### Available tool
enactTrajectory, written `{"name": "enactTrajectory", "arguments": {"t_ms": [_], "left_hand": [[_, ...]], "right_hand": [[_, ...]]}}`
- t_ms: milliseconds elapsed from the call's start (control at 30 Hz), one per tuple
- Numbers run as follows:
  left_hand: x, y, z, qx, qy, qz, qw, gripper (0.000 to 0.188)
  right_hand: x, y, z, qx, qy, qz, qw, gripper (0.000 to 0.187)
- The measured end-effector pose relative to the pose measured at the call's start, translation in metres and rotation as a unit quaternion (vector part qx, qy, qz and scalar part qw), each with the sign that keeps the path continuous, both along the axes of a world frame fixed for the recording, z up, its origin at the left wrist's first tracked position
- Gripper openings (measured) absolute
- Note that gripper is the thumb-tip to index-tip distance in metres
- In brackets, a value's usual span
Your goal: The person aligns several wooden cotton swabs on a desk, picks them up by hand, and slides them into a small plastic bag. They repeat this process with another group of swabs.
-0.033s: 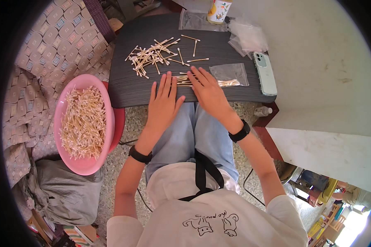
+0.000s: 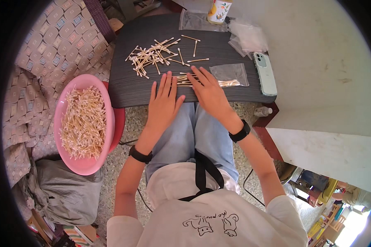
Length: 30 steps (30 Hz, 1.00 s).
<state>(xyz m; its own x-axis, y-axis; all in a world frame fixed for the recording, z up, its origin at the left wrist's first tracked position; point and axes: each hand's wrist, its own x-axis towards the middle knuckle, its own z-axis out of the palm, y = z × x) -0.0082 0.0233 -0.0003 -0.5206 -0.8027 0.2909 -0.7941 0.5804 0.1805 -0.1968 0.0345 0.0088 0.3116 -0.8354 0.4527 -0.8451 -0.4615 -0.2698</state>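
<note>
Both my hands rest at the near side of a dark table (image 2: 127,92). My left hand (image 2: 163,101) lies flat with its fingers stretched, its fingertips at the left end of a row of cotton swabs (image 2: 182,80). Over the right part of that row lies my right hand (image 2: 209,88), palm down and fingers extended, hiding some of the swabs. Just right of it is a clear plastic bag (image 2: 230,73) with several swabs at its lower edge. A loose heap of cotton swabs (image 2: 148,57) spreads beyond my left hand, and a few single ones lie to its right.
A pink basin (image 2: 110,123) full of cotton swabs stands left of the table. A pale phone (image 2: 266,76) lies at the table's right edge. Clear bags (image 2: 249,35) and a bottle with a printed label (image 2: 219,11) are at the back. A wall (image 2: 317,61) borders the right.
</note>
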Motion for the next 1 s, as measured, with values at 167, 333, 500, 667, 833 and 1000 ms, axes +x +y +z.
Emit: {"name": "enactTrajectory", "arguments": {"t_ms": [167, 333, 500, 667, 833, 1000], "left_hand": [[-0.002, -0.006, 0.0, -0.007, 0.0, 0.016, 1.0, 0.058], [0.002, -0.006, 0.0, -0.003, -0.001, -0.012, 1.0, 0.059], [0.011, -0.005, 0.003, 0.026, 0.005, -0.054, 0.998, 0.06], [0.003, -0.012, 0.0, 0.041, 0.097, -0.051, 0.993, 0.06], [-0.018, -0.021, -0.008, 0.064, 0.229, -0.014, 0.971, 0.058], [-0.023, -0.023, -0.006, 0.165, 0.393, 0.002, 0.905, 0.05]], "right_hand": [[0.002, 0.0, 0.0, -0.003, -0.008, -0.028, 1.0, 0.037], [0.001, 0.0, 0.001, 0.012, -0.05, -0.025, 0.998, 0.029], [0.001, 0.0, 0.006, 0.039, -0.113, -0.012, 0.993, 0.028], [0.011, -0.005, -0.007, 0.037, -0.162, -0.045, 0.985, 0.038], [0.025, -0.017, -0.015, 0.024, -0.198, -0.001, 0.98, 0.04], [0.023, -0.018, -0.01, 0.062, -0.259, -0.008, 0.964, 0.039]]}}
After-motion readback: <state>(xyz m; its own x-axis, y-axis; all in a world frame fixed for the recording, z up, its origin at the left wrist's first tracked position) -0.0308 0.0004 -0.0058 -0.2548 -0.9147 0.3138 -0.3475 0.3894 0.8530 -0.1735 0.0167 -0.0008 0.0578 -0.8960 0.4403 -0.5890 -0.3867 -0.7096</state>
